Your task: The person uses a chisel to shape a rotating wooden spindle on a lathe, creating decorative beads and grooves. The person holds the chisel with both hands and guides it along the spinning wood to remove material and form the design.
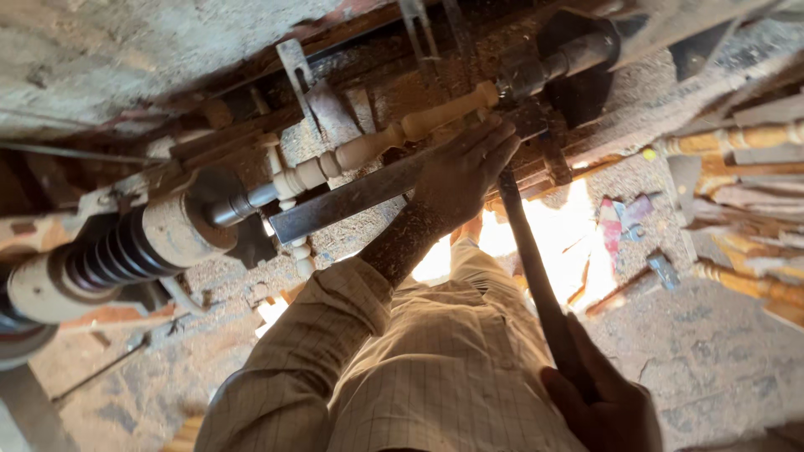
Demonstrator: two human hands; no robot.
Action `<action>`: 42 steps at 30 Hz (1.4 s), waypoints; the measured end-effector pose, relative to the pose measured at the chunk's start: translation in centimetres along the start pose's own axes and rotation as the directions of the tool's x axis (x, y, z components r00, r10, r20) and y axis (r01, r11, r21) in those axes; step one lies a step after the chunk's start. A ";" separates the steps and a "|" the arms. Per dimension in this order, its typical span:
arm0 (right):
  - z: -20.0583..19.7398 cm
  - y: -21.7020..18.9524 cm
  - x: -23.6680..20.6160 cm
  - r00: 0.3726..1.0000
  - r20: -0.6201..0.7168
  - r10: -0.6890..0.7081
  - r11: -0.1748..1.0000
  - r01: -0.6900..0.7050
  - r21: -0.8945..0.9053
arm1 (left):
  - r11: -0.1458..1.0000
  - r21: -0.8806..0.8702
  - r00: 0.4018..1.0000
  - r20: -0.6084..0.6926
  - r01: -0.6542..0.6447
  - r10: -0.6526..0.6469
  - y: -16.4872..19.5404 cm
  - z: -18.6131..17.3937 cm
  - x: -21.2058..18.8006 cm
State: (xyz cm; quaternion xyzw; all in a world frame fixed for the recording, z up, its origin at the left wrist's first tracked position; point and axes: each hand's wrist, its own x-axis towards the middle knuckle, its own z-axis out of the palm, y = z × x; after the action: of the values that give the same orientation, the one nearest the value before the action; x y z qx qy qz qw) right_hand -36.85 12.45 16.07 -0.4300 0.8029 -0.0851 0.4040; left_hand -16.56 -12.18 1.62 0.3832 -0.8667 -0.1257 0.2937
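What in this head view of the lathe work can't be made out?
- Tip of the long tool: hidden behind the left hand, head view.
- Right hand: partly cut off by the bottom edge.
- Floor between the legs: washed out by glare.
- Whether the wooden spindle is spinning: cannot tell.
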 end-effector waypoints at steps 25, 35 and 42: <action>-12.0 2.9 9.2 0.862 0.379 0.338 0.876 -0.141 -0.461 | 0.972 -0.060 0.949 -0.209 0.228 -0.236 1.7 -0.7 -3.0; -17.7 4.3 22.0 0.810 0.577 0.104 0.941 0.107 -0.321 | 0.887 0.152 0.890 -0.219 0.435 -0.399 3.6 0.8 -1.6; -18.2 2.8 19.0 0.828 0.443 0.343 0.840 -0.060 -0.539 | 0.967 0.122 0.962 -0.188 0.224 -0.199 2.3 2.1 1.2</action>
State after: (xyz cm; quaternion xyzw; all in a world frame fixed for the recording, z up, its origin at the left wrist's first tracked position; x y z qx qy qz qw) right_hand -57.47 -4.03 15.76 -0.4360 0.6979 0.2921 0.4873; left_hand -19.83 -11.50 1.46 0.5031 -0.7984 -0.0604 0.3252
